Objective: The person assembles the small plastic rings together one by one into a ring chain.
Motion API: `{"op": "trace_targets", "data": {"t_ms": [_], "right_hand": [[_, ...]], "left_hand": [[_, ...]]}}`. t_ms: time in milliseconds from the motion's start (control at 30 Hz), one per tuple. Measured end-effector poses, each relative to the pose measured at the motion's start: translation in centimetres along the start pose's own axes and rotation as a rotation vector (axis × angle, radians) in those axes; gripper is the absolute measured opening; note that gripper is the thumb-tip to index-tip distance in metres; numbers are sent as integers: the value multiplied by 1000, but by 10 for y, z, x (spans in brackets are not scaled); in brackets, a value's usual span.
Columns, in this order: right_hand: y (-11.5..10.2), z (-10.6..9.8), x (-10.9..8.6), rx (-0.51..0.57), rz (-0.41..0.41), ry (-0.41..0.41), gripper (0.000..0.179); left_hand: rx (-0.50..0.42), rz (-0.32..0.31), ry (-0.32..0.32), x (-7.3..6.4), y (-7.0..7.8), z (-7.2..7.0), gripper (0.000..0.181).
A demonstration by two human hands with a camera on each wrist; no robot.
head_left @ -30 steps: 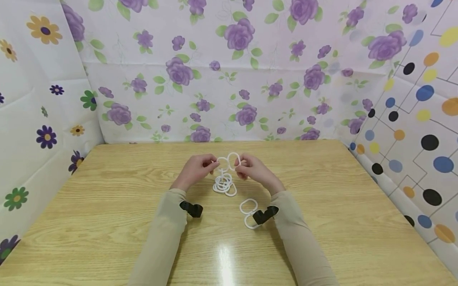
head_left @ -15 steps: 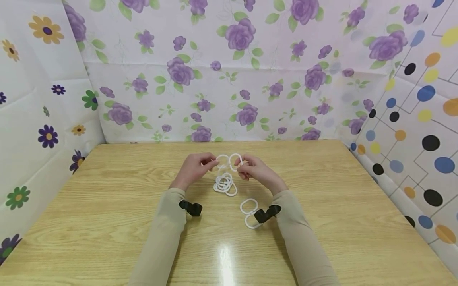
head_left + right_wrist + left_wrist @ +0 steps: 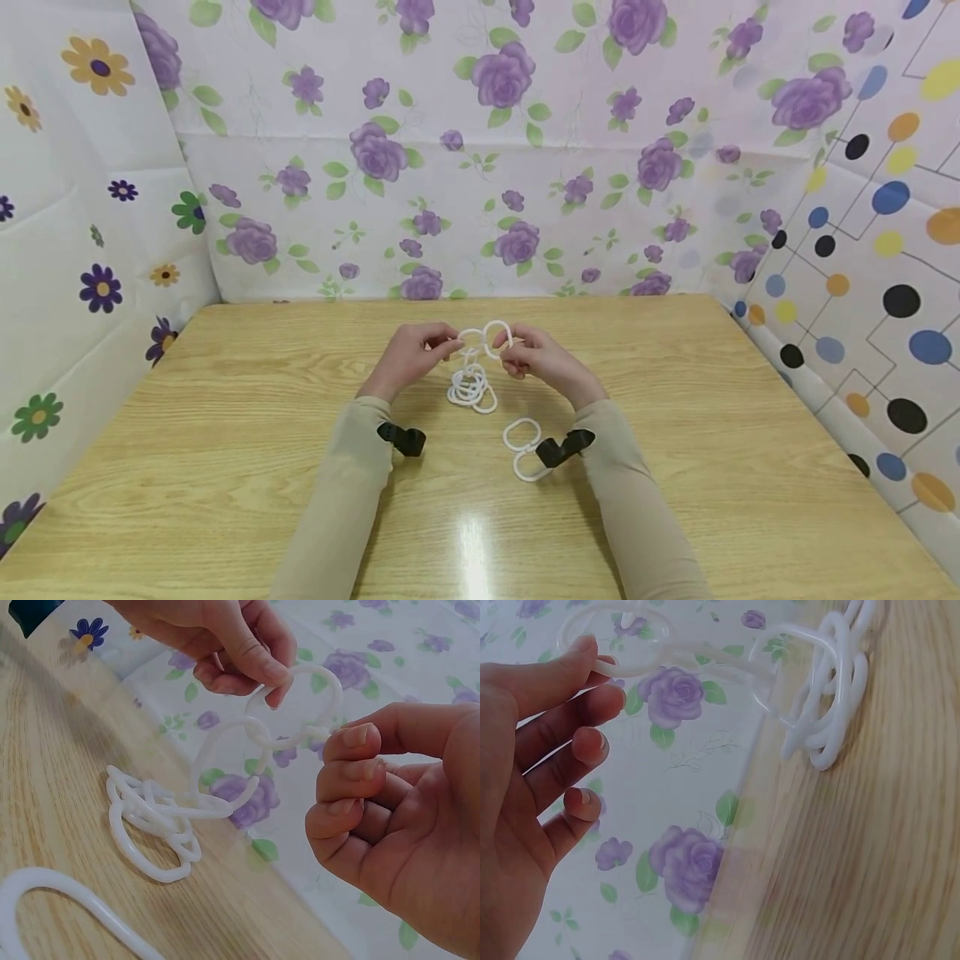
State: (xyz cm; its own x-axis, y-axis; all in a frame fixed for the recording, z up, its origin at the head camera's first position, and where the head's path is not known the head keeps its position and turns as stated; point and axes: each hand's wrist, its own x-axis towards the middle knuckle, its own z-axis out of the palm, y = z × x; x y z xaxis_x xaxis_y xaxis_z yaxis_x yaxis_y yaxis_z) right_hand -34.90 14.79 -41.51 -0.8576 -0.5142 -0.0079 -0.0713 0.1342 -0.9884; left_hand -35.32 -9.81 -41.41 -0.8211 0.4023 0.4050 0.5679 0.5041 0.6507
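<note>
My left hand pinches a white plastic ring link between thumb and forefinger above the table. Opposite it, my right hand pinches another white ring, which meets the left one. From the left-hand ring a chain of similar links hangs down to a tangled white pile on the wood. That pile appears at upper right in the left wrist view. Whether the two held rings are hooked together or only touching, I cannot tell. The right fingertips partly hide the right ring.
Two joined white rings lie on the wooden table, partly behind the black camera on the right wrist. Another black camera is on the left wrist. A flowered sheet stands behind the table.
Both hands keep their pinch. The held rings have tilted and shifted slightly to the right, with the right hand moving a little that way. The pile and the pair on the table stay put.
</note>
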Motion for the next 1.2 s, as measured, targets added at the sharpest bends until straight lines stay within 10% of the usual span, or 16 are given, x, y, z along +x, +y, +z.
{"op": "trace_targets", "data": {"t_ms": [1200], "right_hand": [[8,-7,-6,31,-93,-229,16]], "left_hand": [[28,64,48,1,9,-2,16]]}}
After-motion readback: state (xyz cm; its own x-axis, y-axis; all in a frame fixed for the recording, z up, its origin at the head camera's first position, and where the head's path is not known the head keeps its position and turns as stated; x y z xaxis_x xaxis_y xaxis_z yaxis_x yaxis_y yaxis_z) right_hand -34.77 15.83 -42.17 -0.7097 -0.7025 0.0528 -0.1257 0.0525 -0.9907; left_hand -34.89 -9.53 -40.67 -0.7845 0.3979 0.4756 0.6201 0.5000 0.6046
